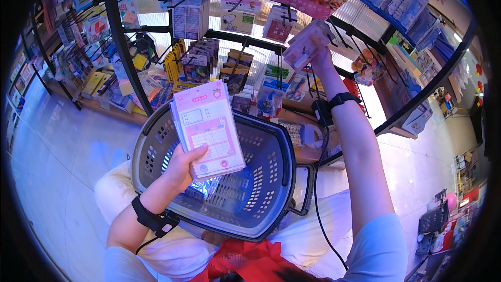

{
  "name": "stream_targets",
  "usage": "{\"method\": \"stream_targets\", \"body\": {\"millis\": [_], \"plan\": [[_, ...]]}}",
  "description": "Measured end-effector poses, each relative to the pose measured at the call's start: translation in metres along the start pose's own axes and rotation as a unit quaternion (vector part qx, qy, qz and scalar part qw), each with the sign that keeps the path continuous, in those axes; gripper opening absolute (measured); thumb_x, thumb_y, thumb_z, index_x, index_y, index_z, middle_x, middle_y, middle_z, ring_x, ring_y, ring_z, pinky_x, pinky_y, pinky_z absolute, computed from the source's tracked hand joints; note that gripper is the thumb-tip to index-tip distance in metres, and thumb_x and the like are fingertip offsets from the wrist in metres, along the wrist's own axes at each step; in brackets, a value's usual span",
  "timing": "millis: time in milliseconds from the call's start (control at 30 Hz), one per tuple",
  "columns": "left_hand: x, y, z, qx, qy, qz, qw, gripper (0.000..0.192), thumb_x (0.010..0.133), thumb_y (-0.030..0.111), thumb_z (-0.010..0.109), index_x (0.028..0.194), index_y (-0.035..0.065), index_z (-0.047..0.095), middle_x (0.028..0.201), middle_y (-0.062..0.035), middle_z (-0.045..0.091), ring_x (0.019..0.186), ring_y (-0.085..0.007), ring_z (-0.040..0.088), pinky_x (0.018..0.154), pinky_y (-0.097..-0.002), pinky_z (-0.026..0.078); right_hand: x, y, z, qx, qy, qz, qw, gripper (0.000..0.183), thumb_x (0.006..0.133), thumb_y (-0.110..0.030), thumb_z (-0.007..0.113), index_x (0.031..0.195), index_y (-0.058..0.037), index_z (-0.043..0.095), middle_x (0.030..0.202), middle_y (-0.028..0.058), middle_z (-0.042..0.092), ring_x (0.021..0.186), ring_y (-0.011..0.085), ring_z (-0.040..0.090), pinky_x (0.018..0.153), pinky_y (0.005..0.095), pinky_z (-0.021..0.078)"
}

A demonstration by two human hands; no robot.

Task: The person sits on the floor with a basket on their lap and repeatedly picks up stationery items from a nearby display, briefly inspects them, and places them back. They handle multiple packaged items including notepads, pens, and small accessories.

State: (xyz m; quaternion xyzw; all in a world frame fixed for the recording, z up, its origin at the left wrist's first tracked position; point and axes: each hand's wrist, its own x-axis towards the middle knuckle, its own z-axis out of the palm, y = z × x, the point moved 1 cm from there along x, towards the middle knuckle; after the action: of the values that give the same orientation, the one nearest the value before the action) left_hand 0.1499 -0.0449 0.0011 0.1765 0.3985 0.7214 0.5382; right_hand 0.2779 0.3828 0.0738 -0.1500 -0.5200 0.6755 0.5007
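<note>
My left hand [182, 168] grips a stack of flat pink-and-white stationery packs [211, 137], thumb across the front; the top pack shows a printed grid and small cartoon pictures. The stack is held above a grey plastic shopping basket [258, 192] with slotted walls. Inside the basket, partly under the stack, lies a shiny silvery packet [205, 187]. My right hand [321, 56] reaches up to the display rack and holds clear flat packs [307, 45] by a metal hook. Whether these packs still hang on the hook cannot be told.
Black rack hooks [348, 43] stick out around my right hand. Hanging goods include Snoopy packs [238, 19], eraser packs [197, 68] and a scissors pack [296, 87]. A black rack post [127, 43] stands at left. A black cable [319, 203] runs from my right wrist.
</note>
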Motion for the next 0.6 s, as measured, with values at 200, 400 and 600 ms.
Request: {"method": "stream_targets", "body": {"millis": [200, 400, 600], "plan": [[0.000, 0.001, -0.002, 0.005, -0.004, 0.005, 1.000, 0.045, 0.079, 0.006, 0.057, 0.120, -0.0033, 0.039, 0.113, -0.0150, 0.053, 0.104, -0.0233, 0.053, 0.088, -0.0344, 0.043, -0.022, -0.018, -0.009, -0.111, -0.011, 0.032, 0.993, 0.023, 0.080, -0.018, 0.061, 0.098, -0.0065, 0.054, 0.083, 0.0042, 0.059, 0.070, 0.0151, 0.059, 0.063, 0.0271, 0.0482], [0.001, -0.001, -0.001, 0.004, -0.011, 0.006, 1.000, 0.045, 0.080, 0.005, 0.056, 0.120, -0.0038, 0.038, 0.113, -0.0153, 0.052, 0.103, -0.0236, 0.053, 0.089, -0.0350, 0.044, -0.067, -0.049, -0.012, -0.254, 0.017, 0.017, 0.967, 0.030, 0.075, -0.017, 0.067, 0.098, -0.0025, 0.056, 0.085, 0.0044, 0.061, 0.073, 0.0126, 0.060, 0.067, 0.0262, 0.0490], [0.005, -0.009, -0.002, 0.010, -0.004, -0.012, 1.000, 0.046, 0.080, 0.006, 0.056, 0.121, -0.0040, 0.037, 0.112, -0.0161, 0.051, 0.103, -0.0250, 0.054, 0.087, -0.0360, 0.045, -0.103, -0.074, -0.017, -0.301, 0.002, -0.009, 0.953, 0.034, 0.074, -0.021, 0.068, 0.099, -0.0015, 0.055, 0.087, 0.0051, 0.061, 0.074, 0.0113, 0.059, 0.068, 0.0243, 0.0483]]}}
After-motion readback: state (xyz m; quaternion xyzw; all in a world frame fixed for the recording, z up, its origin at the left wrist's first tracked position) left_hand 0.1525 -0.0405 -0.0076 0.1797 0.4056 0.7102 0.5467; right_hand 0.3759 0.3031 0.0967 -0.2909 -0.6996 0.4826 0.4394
